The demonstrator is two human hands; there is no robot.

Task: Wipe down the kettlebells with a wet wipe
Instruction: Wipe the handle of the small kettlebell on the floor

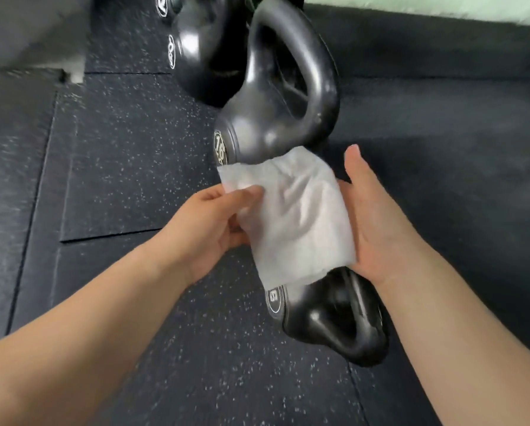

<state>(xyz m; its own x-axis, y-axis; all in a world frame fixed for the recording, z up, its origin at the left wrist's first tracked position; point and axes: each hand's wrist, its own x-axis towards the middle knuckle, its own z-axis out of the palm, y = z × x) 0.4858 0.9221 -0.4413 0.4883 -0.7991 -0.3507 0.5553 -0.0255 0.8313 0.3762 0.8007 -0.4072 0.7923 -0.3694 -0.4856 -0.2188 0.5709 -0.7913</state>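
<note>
Fingertips of the left hand are pinched on the near-left edge of the wet wipe, which is held spread out. The right hand is placed under the opposite side. Its fingers are covered by the sheet, but its thumb is held straight and clear of the cloth, so it is judged to be an open, supporting palm, not a grip.

Three kettlebells are seen in a row running away from the person on the speckled rubber floor. The small kettlebell lies directly below the wipe and the right wrist, with its handle end turned toward the person. The kettlebell marked 16 lies just beyond the wipe's far edge, body nearest the hands and handle pointing away. A third kettlebell is set farther back and to the left.

The sheet is overlapped with the 16's body in this view (whether contact is made cannot be told). No wiping stroke is judged to be in hand yet. If the 16 is taken next, the wipe need only be carried forward and down. Its long axis runs along the same line, and both hands are about equally near, the right slightly more in line.
</note>
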